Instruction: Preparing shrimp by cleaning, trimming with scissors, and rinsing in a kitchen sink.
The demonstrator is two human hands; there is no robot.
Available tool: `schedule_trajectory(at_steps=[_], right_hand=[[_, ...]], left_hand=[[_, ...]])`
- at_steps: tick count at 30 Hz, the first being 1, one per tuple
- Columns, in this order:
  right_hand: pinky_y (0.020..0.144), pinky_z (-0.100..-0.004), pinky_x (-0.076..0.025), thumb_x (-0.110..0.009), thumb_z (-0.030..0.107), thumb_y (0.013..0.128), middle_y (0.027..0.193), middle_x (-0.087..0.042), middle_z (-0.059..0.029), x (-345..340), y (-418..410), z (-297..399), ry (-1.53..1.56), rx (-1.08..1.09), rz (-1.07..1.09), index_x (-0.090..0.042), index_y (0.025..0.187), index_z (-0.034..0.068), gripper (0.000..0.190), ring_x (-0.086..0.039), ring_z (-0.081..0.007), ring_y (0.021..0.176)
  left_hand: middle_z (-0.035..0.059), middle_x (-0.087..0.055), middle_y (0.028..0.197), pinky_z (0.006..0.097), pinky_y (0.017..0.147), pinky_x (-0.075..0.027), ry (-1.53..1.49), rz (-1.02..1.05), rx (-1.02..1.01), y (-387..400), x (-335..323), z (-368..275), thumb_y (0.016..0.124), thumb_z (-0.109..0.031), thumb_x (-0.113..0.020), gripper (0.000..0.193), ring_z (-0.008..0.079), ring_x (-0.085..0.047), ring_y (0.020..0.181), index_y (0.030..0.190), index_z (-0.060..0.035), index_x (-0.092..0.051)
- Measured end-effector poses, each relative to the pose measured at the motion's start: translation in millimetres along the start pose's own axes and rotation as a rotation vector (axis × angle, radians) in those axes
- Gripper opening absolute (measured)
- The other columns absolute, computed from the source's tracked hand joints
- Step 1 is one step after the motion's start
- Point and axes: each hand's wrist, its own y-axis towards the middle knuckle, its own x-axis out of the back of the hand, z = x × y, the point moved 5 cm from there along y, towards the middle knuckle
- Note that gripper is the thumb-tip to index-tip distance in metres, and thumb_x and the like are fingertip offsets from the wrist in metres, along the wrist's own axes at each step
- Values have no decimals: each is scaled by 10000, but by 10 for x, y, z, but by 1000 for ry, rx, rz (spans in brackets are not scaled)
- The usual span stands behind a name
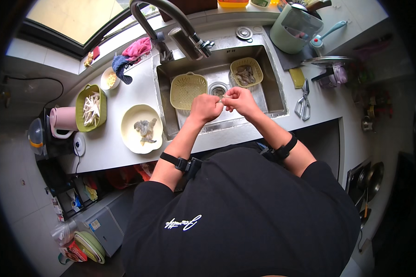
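Observation:
My left hand [207, 108] and my right hand [241, 101] meet over the front of the steel sink [208, 123], fingertips pinching a small pale piece, probably shrimp, mostly hidden by the fingers. Behind them is the sink drain [218, 90]. A yellow-green plastic colander [188, 90] lies in the sink beyond my left hand. A smaller basket [259, 73] at the sink's right holds grey raw shrimp [245, 75]. On the counter to the left, a cream bowl [129, 133] contains several grey shrimp [145, 130].
A faucet [185, 43] arches over the sink's back edge. Left stand a green basket [102, 119] of chicken feet [91, 109], a small bowl [110, 79] of chopped pieces and a pink kettle [63, 119]. Kitchen scissors [303, 103] and a yellow sponge [297, 77] lie right of the sink.

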Motion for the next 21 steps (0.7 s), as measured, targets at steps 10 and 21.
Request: schedule_trajectory(at_steps=[10, 21], right_hand=[[480, -246, -482, -684, 22, 783, 679, -611, -74, 45, 21, 2, -11, 36, -11, -548, 881, -37, 177, -602, -126, 559], [536, -213, -486, -679, 95, 829, 755, -627, -44, 379, 7, 103, 109, -14, -17, -581, 930, 5, 167, -611, -104, 621]], left_hand=[[206, -551, 582, 477, 546, -458, -24, -13, -8, 42, -39, 74, 703, -194, -477, 237, 392, -560, 558, 566, -29, -577], [126, -579, 585, 358, 466, -400, -557, -79, 165, -60, 59, 660, 751, -140, -439, 218, 216, -509, 466, 677, -19, -605]])
